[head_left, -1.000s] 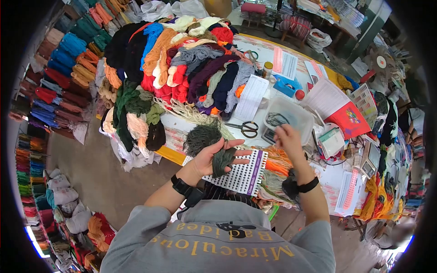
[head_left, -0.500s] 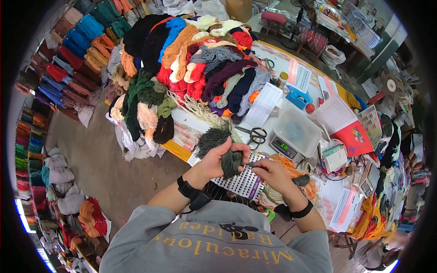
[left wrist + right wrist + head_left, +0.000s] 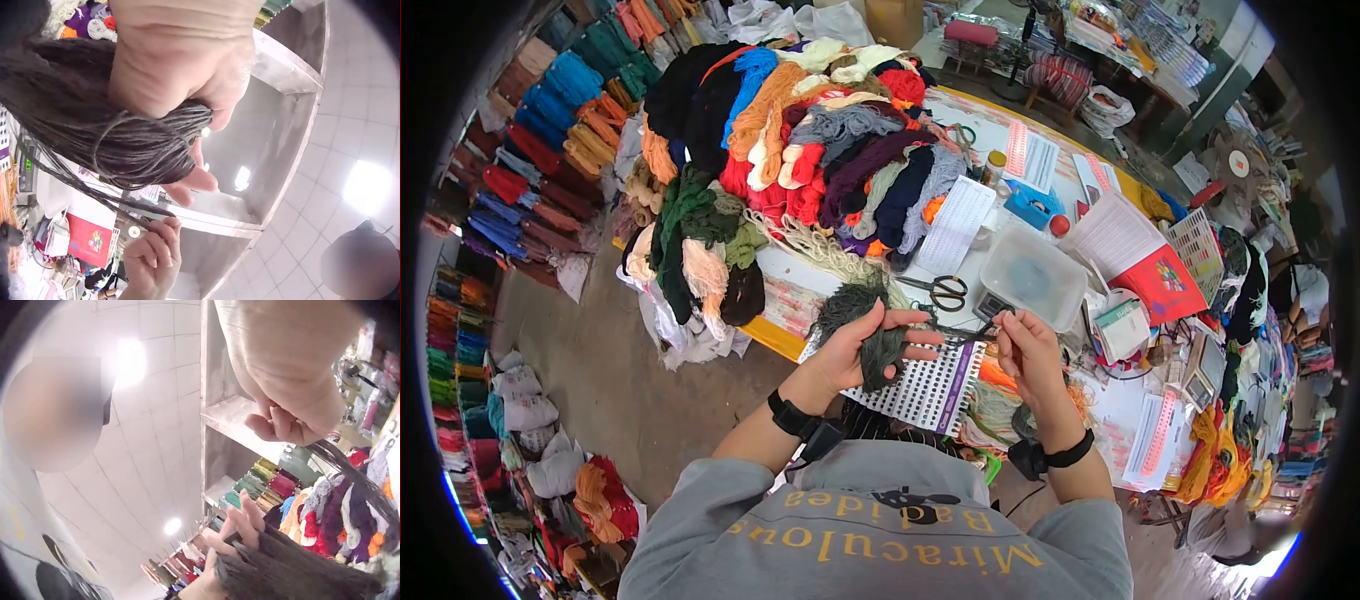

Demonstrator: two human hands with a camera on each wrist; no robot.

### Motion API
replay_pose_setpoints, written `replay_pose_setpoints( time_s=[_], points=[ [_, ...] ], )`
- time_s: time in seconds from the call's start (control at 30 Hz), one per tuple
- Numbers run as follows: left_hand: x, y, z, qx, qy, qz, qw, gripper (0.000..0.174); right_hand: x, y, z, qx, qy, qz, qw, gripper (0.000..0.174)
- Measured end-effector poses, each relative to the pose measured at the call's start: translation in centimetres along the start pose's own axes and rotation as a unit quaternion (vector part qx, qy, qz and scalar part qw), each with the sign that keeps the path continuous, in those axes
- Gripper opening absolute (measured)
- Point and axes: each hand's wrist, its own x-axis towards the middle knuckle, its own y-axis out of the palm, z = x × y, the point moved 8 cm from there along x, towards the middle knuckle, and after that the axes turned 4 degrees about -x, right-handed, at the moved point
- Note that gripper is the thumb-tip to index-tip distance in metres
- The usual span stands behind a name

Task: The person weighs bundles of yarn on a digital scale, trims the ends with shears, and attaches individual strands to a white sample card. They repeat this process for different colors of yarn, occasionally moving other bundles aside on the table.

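Dark green yarn hank [image 3: 883, 350] gripped in left hand [image 3: 840, 357], its taut strands [image 3: 960, 331] pinched by right hand [image 3: 1028, 350], above colour sample card [image 3: 920, 390].

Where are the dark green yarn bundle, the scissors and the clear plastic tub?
dark green yarn bundle [image 3: 883, 352], head view, middle of the hank.
scissors [image 3: 947, 293], head view, black handle loops.
clear plastic tub [image 3: 1040, 305], head view, near wall.
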Motion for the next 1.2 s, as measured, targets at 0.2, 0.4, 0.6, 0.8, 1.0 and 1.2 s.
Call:
replay_pose_setpoints(
  time_s=[0.2, 0.4, 0.6, 0.8, 1.0, 1.2],
  points=[
    [0.8, 0.3, 1.6, 0.013, -0.044, 0.038, 0.998, 0.061, -1.9, 5.9, -0.4, -0.212, 0.035, 0.117, 0.97, 0.02],
    [0.4, 2.5, -0.2, -0.088, 0.005, 0.035, 0.995, 0.062, -2.6, 6.8, -2.4, -0.424, 0.045, 0.209, 0.88, 0.014],
    [1.3, -0.4, -0.6, -0.009, 0.065, 0.026, 0.998, 0.059, -1.5, 6.2, 1.7, -0.283, -0.209, 0.034, 0.935, 0.013],
    [1.9, 2.6, 0.4, 0.197, 0.087, 0.039, 0.976, 0.058, -0.5, 8.3, 0.0, -0.386, -0.204, 0.066, 0.897, 0.015],
    [1.9, 2.2, 0.5, 0.24, 0.089, -0.011, 0.967, 0.059, -0.5, 7.7, 0.9, -0.422, -0.23, 0.017, 0.877, 0.008],
    [2.2, 0.3, -0.2, 0.065, 0.115, -0.048, 0.99, 0.055, -0.3, 6.1, 0.5, -0.366, -0.23, -0.003, 0.902, 0.007]
  ],
)
